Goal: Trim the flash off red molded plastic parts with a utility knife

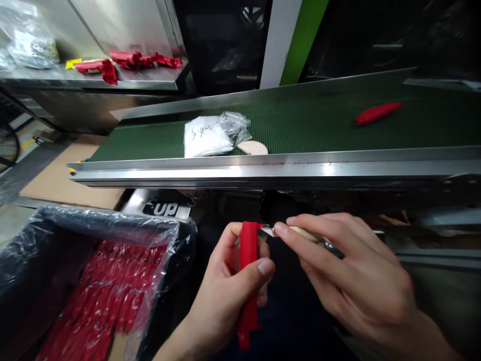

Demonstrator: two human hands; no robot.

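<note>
My left hand [229,286] is closed around a long, narrow red part [248,250], held upright with my thumb across its front. Between the fingers of my right hand [353,265] is a small knife [302,232] with a pale handle. Its short blade points left and meets the upper right edge of the red part. The far side of the part is hidden from me, and so are some of my left fingers.
A metal-edged green conveyor [308,125] runs across ahead, carrying a red piece [378,113], a white packet [206,136] and a pale disc [253,147]. At lower left stands a plastic-lined bin [180,235] of red parts. More red pieces [126,59] lie on a steel shelf [150,84].
</note>
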